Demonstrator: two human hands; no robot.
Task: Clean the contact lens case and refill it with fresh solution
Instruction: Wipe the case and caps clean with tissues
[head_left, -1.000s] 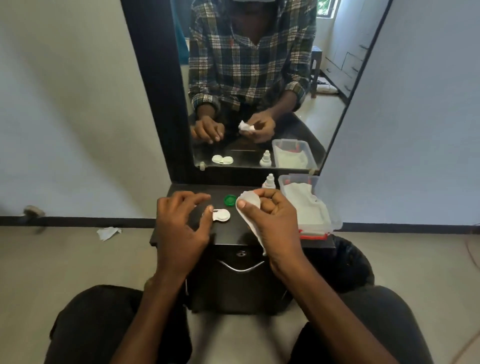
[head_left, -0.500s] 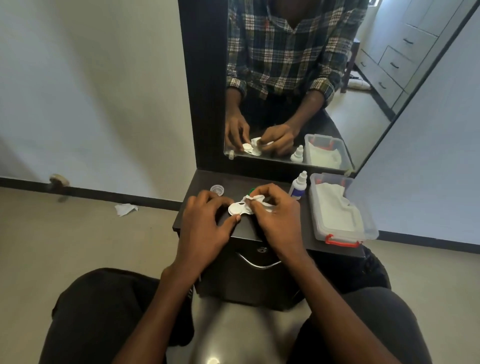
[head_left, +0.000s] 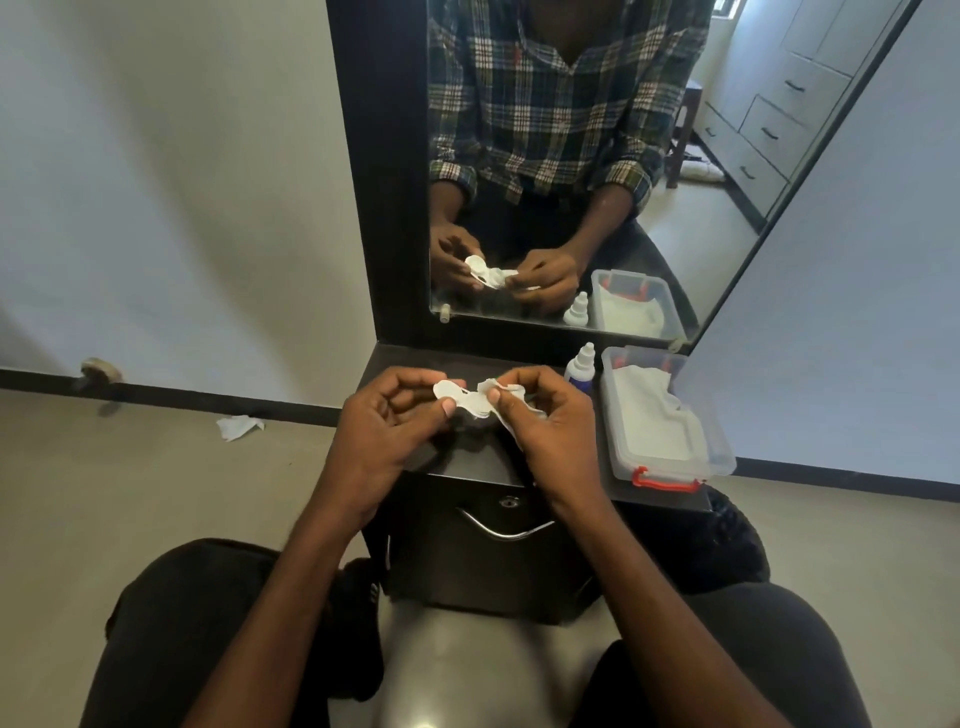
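A tall black-framed mirror (head_left: 571, 156) stands at the back of a small black desk (head_left: 467, 467), and it reflects a person in a plaid shirt with both hands raised. At the desk's right end sits a clear plastic box (head_left: 670, 457) with red latches and white tissues inside; no writing on it can be read. Just to its left stands a small white solution bottle (head_left: 582, 364) with a blue band, its label too small to read. Above the desk's middle, the left hand (head_left: 384, 431) has a grip on the left end of the white contact lens case (head_left: 457, 397), thumb and fingers pinching it. The right hand (head_left: 550, 431) pinches a white tissue (head_left: 498, 400) against the case's right end. A crumpled tissue scrap (head_left: 239, 427) lies on the floor to the left.
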